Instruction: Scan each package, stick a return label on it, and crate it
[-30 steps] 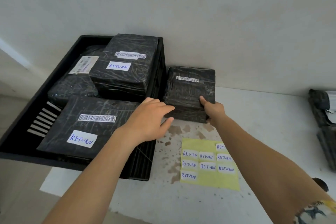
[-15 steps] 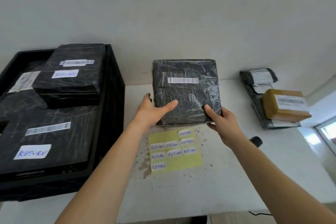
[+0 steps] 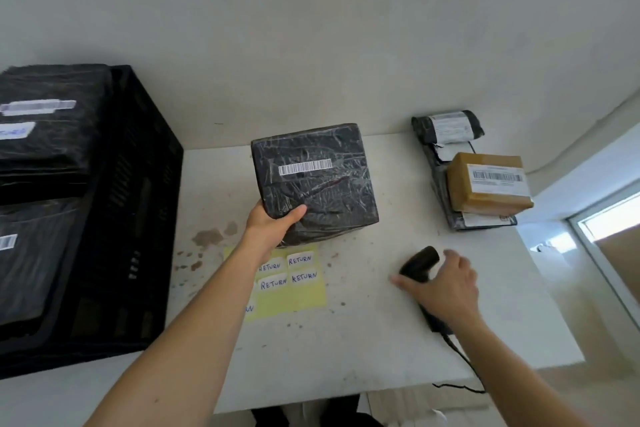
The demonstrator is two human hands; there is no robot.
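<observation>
My left hand (image 3: 273, 224) grips the lower left corner of a black wrapped package (image 3: 318, 191) and holds it tilted above the white table (image 3: 346, 357), its barcode strip facing up. My right hand (image 3: 446, 284) hovers with spread fingers over the black barcode scanner (image 3: 419, 262) lying on the table; the hand is blurred and its fingers are not closed round the scanner. Under the package lies a yellow sheet (image 3: 298, 295) with handwritten RETURN labels. The black crate (image 3: 138, 218) stands at the left, with labelled black packages (image 3: 45, 135) inside.
At the back right a brown box (image 3: 488, 184) with a barcode label sits on a stack of dark mailer bags (image 3: 446, 128). The scanner cable (image 3: 464, 364) trails over the table's front edge. The wall runs right behind the table.
My right hand has let go of the package and moved down right over the scanner. The left hand alone now holds the package, shifted slightly to the right.
</observation>
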